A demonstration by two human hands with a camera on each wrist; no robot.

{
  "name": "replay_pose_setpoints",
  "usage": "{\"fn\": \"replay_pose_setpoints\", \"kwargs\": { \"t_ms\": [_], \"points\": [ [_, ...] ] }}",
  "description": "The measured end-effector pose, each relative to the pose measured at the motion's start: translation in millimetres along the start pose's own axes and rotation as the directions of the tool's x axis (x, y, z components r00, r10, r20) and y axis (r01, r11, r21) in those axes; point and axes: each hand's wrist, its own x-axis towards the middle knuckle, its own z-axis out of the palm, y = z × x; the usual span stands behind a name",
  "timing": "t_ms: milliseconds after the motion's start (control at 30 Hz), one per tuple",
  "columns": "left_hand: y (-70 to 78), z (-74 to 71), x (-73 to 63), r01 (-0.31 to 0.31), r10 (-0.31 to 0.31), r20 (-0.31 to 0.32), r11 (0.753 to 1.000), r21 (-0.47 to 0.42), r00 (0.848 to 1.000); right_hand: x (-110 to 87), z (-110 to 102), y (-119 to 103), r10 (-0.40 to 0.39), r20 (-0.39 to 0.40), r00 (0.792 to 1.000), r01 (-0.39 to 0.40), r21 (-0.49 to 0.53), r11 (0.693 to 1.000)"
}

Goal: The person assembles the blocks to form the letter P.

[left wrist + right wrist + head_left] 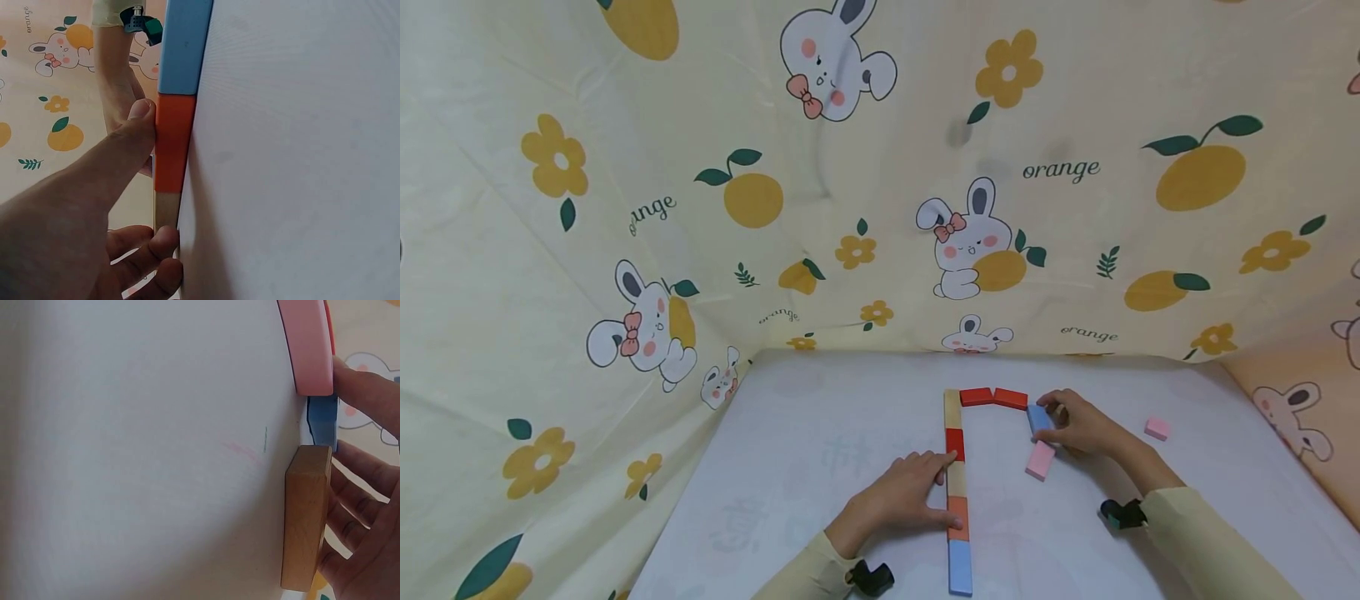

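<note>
A straight column of flat blocks runs toward me: natural wood, red (954, 439), natural wood, orange (958, 506) and blue (960, 567). Beside it my left hand (895, 496) lies spread, index fingertip at the red block and thumb at the orange one. My right hand (1082, 425) pinches a blue block (1037, 421) between thumb and fingers. That block stands between a red block (1011, 399) and a slanted pink block (1040, 461). In the right wrist view a wooden block (306, 519) stands by the right fingers; the hand hides it in the head view.
Another red block (976, 397) joins the column's far end to the curve. A loose pink block (1157, 428) lies to the right of the right hand. The white table (820, 417) meets a cream cloth with rabbits and oranges at the back and left.
</note>
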Motion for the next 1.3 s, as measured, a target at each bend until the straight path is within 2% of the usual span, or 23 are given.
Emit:
{"fn": "replay_pose_setpoints", "kwargs": {
  "t_ms": [333,667,867,1100,1300],
  "points": [
    [-1.2,1.8,0.7,-0.002,0.003,0.006,1.000,-0.007,1.000,0.4,2,2,0.016,0.004,1.000,-0.016,-0.004,1.000],
    [-1.9,3.2,2.4,-0.007,0.007,-0.001,1.000,-0.008,1.000,-6.8,-5,1,0.020,0.002,1.000,-0.020,0.033,0.999],
    [-1.6,2.7,2.0,-0.008,0.008,0.000,1.000,-0.008,1.000,-18.9,-15,5,0.024,-0.083,0.996,-0.021,0.034,0.999],
    [-0.5,0.9,1.0,0.005,-0.005,0.004,1.000,-0.010,1.000,-36.1,-35,16,-0.012,-0.242,0.970,0.011,-0.004,1.000],
    [0.8,0.0,0.7,0.012,-0.012,0.005,1.000,-0.012,1.000,-49.9,-50,40,-0.005,-0.286,0.958,-0.013,-0.061,0.998]
  ]
}}
